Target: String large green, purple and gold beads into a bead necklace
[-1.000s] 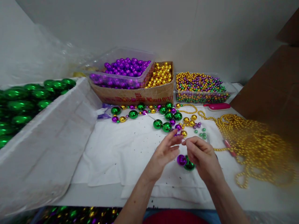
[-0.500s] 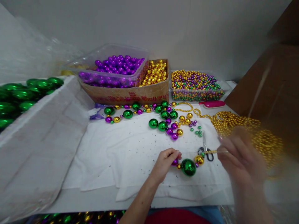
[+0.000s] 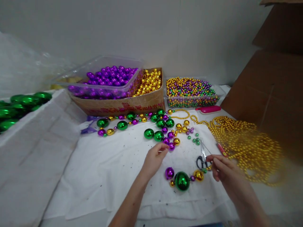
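Note:
My left hand (image 3: 155,159) reaches into the loose beads, thumb and forefinger slightly apart at the edge of a purple bead (image 3: 171,146). My right hand (image 3: 223,170) pinches a thin needle-like rod (image 3: 207,149) that slants up past the scissors (image 3: 203,157). Below the hands lies a short row of beads: a purple bead (image 3: 169,172), a large green bead (image 3: 182,181) and a gold bead (image 3: 198,175), with smaller beads between. Its right end runs to my right hand. Loose green beads (image 3: 158,136) and gold beads (image 3: 176,141) lie near my left fingertips.
Behind stand a clear tub of purple beads (image 3: 113,74), a carton of gold beads (image 3: 149,82) and a tub of small mixed beads (image 3: 189,90). Gold bead strands (image 3: 251,145) pile up on the right. A white foam box (image 3: 59,126) stands left, a brown carton (image 3: 267,91) right.
My left hand has let go of the bead row and moved up to the loose beads. The row now rests lower on the cloth. My right hand has moved left and down.

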